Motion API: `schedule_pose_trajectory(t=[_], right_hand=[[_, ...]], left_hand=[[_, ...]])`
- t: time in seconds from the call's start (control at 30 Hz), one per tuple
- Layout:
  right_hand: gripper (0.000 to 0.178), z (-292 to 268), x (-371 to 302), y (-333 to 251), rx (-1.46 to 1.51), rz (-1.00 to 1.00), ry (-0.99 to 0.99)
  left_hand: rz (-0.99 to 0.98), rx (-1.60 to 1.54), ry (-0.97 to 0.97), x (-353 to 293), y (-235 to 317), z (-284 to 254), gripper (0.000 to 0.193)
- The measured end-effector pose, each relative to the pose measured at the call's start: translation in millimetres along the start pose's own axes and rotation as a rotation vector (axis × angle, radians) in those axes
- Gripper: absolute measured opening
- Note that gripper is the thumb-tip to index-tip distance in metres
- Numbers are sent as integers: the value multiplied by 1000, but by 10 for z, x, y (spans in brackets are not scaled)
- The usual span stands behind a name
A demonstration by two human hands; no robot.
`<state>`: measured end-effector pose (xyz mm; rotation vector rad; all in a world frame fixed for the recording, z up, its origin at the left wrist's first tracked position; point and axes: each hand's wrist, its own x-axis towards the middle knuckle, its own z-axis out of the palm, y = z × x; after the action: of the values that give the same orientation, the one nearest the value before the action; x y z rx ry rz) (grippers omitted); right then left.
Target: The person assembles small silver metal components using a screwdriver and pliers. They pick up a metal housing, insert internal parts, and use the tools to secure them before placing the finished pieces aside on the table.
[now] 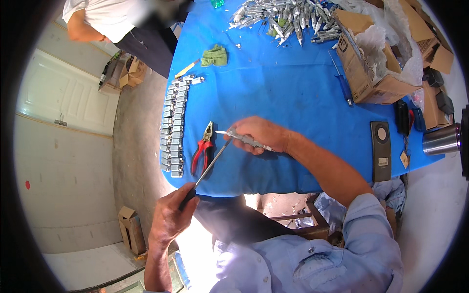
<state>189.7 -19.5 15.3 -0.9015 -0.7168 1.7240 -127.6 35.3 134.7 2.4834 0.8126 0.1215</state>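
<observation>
My left hand [171,212] is closed round the dark handle of a screwdriver [213,165], whose long metal shaft slants up and to the right. Its tip meets, or comes very near, a slim grey metal part with a thin white end [246,140]; its exact kind I cannot make out. This part is pinched in the fingers of my right hand [264,133], above the blue cloth. Just left of the shaft lie pliers [203,149] with red and black handles, jaws pointing away from me. Farther left, small silver metal blocks [177,129] stand in two long rows.
A heap of grey metal parts [293,19] lies at the far side of the blue-covered table [273,88]. A green cloth [214,56], a yellow cutter [186,69], a blue-handled screwdriver [344,89], a cardboard box [373,83] and a steel cup [441,139] surround the work area. Another person [112,24] stands far left.
</observation>
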Motion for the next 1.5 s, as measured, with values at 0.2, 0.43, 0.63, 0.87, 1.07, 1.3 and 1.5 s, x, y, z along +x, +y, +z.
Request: schedule_pose_trajectory(t=[0.2,0.43,0.63,0.87,1.07,1.3,1.5], right_hand=[[35,-42,7,34,-31,5,30],[37,-32,72,83,-19,27,50],[37,-6,47,53,-57,31,81],[34,-41,86,113,-20,-1,66],[30,-15,43,60,19,-15,107],[26,21,61,56,49,-10,128],[26,41,24,31,91,-46,141]], left_hand=[[8,13,23,34,53,12,34],[112,60,58,3,7,24,35],[139,29,67,-3,-8,66,33],[95,32,61,-59,20,68,33],[59,-50,134,-120,7,185,33],[-123,-244,194,-250,-130,442,35],[-261,-464,199,-232,-307,736,40]])
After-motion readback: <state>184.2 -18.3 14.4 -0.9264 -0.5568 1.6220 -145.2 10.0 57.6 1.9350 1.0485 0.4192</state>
